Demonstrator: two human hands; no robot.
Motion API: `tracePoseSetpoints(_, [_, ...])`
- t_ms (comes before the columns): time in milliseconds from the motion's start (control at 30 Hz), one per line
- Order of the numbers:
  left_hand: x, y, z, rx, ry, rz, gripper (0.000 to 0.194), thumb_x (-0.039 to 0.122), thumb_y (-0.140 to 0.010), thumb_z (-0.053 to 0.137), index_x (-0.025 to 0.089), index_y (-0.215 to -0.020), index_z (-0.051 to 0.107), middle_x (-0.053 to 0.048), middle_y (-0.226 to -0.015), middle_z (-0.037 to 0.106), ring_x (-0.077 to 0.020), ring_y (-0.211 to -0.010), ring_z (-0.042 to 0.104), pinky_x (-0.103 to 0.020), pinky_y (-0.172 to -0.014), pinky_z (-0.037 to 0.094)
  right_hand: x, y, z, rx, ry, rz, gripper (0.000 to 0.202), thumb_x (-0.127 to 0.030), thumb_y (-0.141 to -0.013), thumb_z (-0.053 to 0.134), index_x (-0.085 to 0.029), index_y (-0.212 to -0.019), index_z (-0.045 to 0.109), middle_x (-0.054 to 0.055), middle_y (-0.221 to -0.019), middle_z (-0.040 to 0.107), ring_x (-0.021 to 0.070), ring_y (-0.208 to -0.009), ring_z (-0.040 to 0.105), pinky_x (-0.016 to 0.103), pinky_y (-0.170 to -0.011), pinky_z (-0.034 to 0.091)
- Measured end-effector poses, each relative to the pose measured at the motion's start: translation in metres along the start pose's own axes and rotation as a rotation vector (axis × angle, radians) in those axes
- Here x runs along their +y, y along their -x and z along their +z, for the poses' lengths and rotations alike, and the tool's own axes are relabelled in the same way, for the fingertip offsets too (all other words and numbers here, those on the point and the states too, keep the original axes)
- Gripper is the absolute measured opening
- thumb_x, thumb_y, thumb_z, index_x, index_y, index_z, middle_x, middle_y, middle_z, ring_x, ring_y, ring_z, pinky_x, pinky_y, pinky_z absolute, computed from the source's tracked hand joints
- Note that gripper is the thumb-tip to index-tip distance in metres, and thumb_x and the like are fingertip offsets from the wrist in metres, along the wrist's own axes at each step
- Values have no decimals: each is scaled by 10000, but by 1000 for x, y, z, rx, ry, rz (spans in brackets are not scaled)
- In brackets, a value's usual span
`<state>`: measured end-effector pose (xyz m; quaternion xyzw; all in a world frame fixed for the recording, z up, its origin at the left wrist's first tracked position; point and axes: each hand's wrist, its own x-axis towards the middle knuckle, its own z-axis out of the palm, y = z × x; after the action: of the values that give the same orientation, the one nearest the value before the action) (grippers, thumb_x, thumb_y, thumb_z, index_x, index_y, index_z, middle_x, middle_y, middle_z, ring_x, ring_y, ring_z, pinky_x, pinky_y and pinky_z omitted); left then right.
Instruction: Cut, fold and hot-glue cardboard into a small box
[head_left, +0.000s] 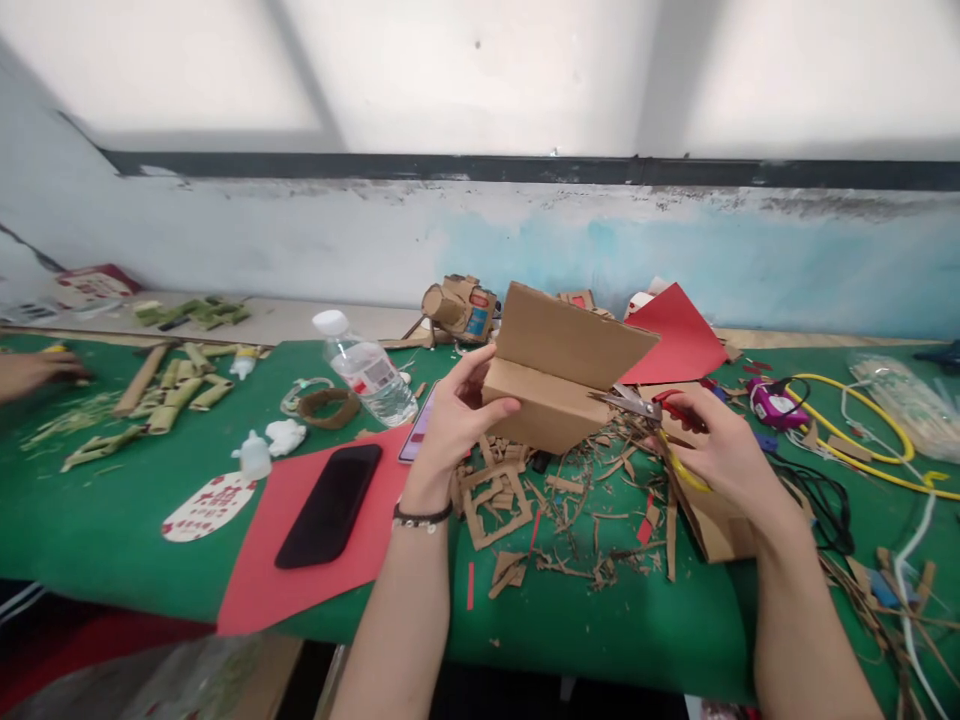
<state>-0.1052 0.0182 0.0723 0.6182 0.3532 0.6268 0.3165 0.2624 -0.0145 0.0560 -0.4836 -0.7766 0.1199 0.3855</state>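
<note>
My left hand [461,410] grips the left end of a small cardboard box [551,400], thumb across its front and fingers behind. One flap of the box stands raised at the back. My right hand [709,445] is closed round a pair of scissors [637,405] with red and yellow handles. The blades point left and reach the right edge of the box; whether they are cutting into it I cannot tell. Beneath the box lie many cardboard scraps [577,530], among them a cut-out frame [495,505].
A black phone [330,505] lies on red paper [262,580] at left, near a tilted water bottle [367,370]. A cardboard model [459,308] stands at the back. Yellow cable [892,450] and a purple device [776,403] are at right. Another person's hand [45,375] is far left.
</note>
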Motion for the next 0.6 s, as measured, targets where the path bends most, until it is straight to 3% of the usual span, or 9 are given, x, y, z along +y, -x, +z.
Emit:
tracePoseSetpoints(233, [13,5,7,-122,24,-72,708,470,-636,1050,208,-1209,726,-68,-1099,821,-246,-1025,782,-291,-830,622,2,-1,0,-41,86,-35,340,-288,-955,746,-274,-1280,649,88,-1277,701,302,-1165,681,415,-935,571])
tracePoseSetpoints(600, [16,5,8,-158,54,-46,680,408,-621,1069,213,-1179,732,-64,-1096,829,-231,-1010,784,-294,-847,630,-6,0,0,-33,113,-49,296,-201,-946,699,-258,-1231,639,99,-1217,715,302,-1062,691,398,-850,539])
